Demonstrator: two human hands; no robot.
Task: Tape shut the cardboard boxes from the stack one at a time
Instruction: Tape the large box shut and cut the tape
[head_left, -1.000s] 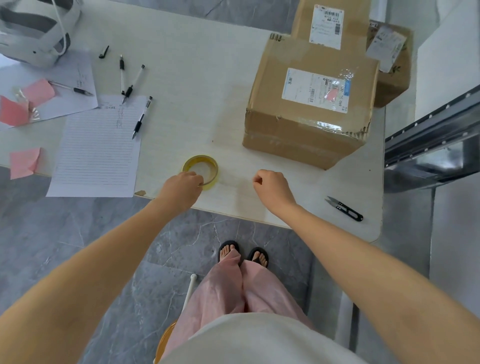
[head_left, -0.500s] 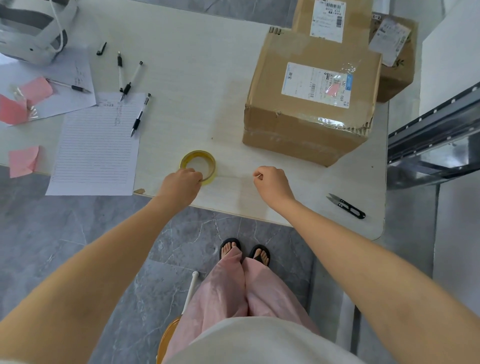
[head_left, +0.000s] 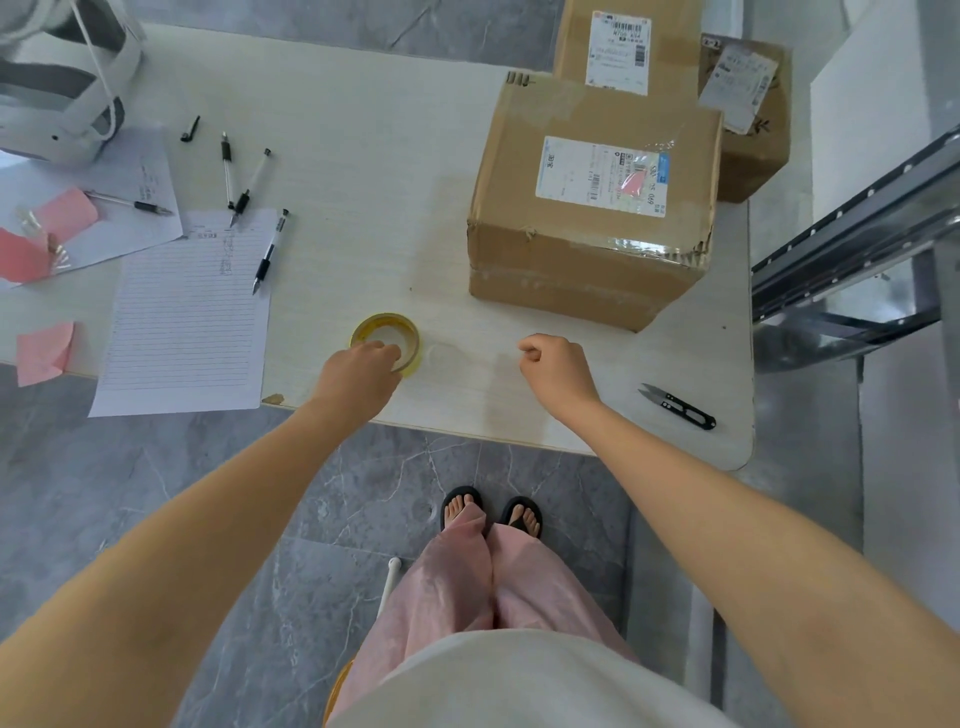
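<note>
The nearest cardboard box (head_left: 582, 249) stands toward the far right corner of the table (head_left: 363, 182), turned a little askew so that one lower corner points at the front edge. Two more boxes sit just behind it: one (head_left: 571, 47) touching its far side, and another (head_left: 753, 166) at the right edge. Its top carries a shipping label, and old tape shows along its near face. From this view I cannot tell whether the top flaps are already sealed.

The tape roll (head_left: 387, 318) lies flat near the middle of the front edge, on the near left side of that box and well apart from it. The left hand (head_left: 358, 371) rests over the roll's near rim with its fingers curled onto it, gripping it. The right hand (head_left: 558, 370) is apart from the left, further right along the same edge. Its fingers are curled and its thumb and forefinger are pinched together. A faint glossy strip (head_left: 467, 358) seems to run from the roll to that pinch, so I judge it holds the free end of clear tape, though the strip is hard to make out.

If so, the strip's long axis runs parallel to the front edge. The box lies beyond it, off to the right, and the right hand is clearly the nearer one. Carrying the strip onto the box would mean moving both hands away from the front edge and to the right.

The snips (head_left: 678, 408) lie near the front right corner, just right of the right forearm. A lined sheet (head_left: 187, 322) and pens (head_left: 270, 252) lie to the left.
</note>
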